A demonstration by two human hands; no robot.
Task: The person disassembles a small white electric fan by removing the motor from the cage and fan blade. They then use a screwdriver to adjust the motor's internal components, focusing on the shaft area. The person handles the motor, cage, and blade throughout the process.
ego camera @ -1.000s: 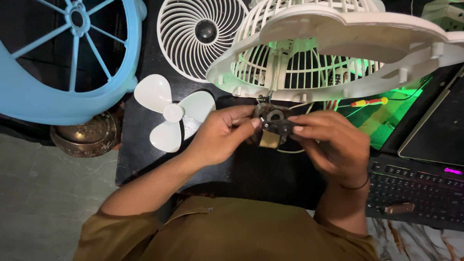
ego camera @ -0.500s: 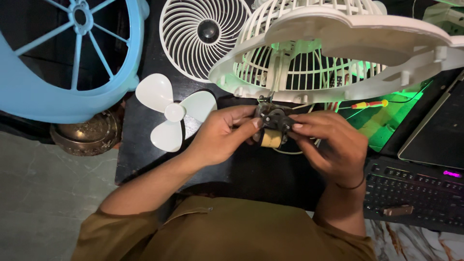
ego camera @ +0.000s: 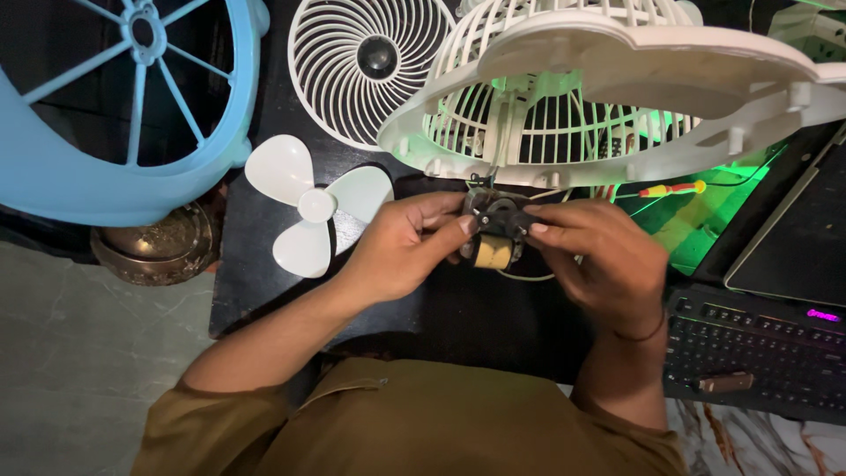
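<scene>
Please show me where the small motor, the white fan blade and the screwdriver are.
small motor (ego camera: 493, 231): head view, on its coil.
white fan blade (ego camera: 315, 205): head view, on its hub.
screwdriver (ego camera: 671, 189): head view, on its handle.

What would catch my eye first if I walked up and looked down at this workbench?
Probably the big white fan housing looming at the top, lit green from beneath. Just below it, the left hand and right hand pinch a small fan motor between their fingertips. A white three-bladed propeller lies to the left, with a pale blue fan frame in the upper left corner.
</scene>
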